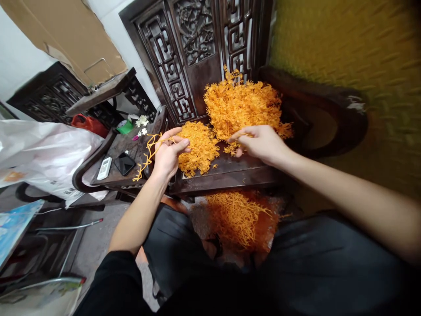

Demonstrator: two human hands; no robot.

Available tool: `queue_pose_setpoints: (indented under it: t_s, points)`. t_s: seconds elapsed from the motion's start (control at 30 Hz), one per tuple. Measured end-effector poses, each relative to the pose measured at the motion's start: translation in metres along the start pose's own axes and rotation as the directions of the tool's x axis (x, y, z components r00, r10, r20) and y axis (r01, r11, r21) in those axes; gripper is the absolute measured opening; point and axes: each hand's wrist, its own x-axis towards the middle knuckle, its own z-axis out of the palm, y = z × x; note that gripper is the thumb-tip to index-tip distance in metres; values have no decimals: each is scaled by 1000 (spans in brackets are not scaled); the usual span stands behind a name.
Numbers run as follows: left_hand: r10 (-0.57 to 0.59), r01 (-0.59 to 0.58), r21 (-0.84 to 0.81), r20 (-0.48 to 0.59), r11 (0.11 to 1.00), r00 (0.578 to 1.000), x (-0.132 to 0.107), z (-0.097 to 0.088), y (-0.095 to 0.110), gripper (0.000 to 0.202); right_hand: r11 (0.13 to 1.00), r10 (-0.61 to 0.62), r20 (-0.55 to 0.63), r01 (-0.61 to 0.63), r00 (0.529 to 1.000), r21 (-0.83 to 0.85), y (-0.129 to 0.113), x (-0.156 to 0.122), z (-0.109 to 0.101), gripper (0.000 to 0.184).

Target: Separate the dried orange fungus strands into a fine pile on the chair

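Observation:
My left hand (167, 153) is closed round a small bunch of long orange fungus strands (148, 156) that trail down to its left. It rests against a smaller orange heap (199, 147) on the dark wooden chair seat (230, 169). My right hand (261, 142) pinches a few strands at the foot of a bigger orange heap (241, 105) piled against the carved chair back (187, 52). Below the seat, between my knees, a third mass of orange strands (237, 217) lies in a reddish bag.
A side table at the left carries a white remote (104, 168), a black phone (124, 163) and small white flowers (142, 120). A white plastic bag (42, 151) bulges at far left. The curved chair arm (329, 109) and a yellow wall close the right.

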Motion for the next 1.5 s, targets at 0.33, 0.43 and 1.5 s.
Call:
queue_pose_setpoints:
  t_s: [0.33,0.43,1.5]
  points:
    - [98,-96,111,-9,989,995,3,10,-10,48,947,-226,363,291,904,-138,-13,-18,44,34]
    - [320,-277,283,-118,918,940,20,-3,-9,46,922,-207,452,327,867,-206,-14,-34,48,34]
    - [618,-497,500,-103,710,779,31,2,8,32,964,-143,752,262,644,-40,-23,-54,85,32]
